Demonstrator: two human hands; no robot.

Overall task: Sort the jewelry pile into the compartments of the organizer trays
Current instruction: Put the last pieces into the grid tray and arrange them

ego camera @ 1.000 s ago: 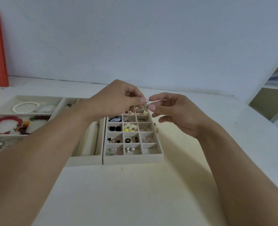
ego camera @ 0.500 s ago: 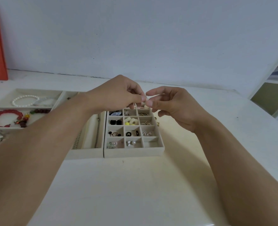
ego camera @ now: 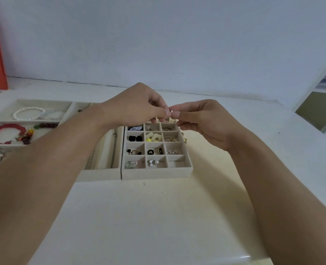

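The tiny piece of jewelry (ego camera: pixel 171 111) is pinched between both sets of fingertips, held above the far edge of the gridded tray (ego camera: pixel 156 172); it is almost wholly hidden and too small to name. Half a second ago a glint of metal showed between the hands; now the fingertips have closed together over it and both hands sit a little lower in view. The left hand (ego camera: pixel 137 106) grips it from nine o'clock with thumb and forefinger, the other fingers curled. The right hand (ego camera: pixel 202 121) pinches from three o'clock.

Below them the gridded tray holds black square studs (ego camera: pixel 135 138), a cream flower earring (ego camera: pixel 154 136) with a yellow bead, and small silver pieces. At nine o'clock the bracelet tray (ego camera: pixel 43 101) carries a pearl bracelet (ego camera: pixel 29 112) and a red bead bracelet (ego camera: pixel 6 133).
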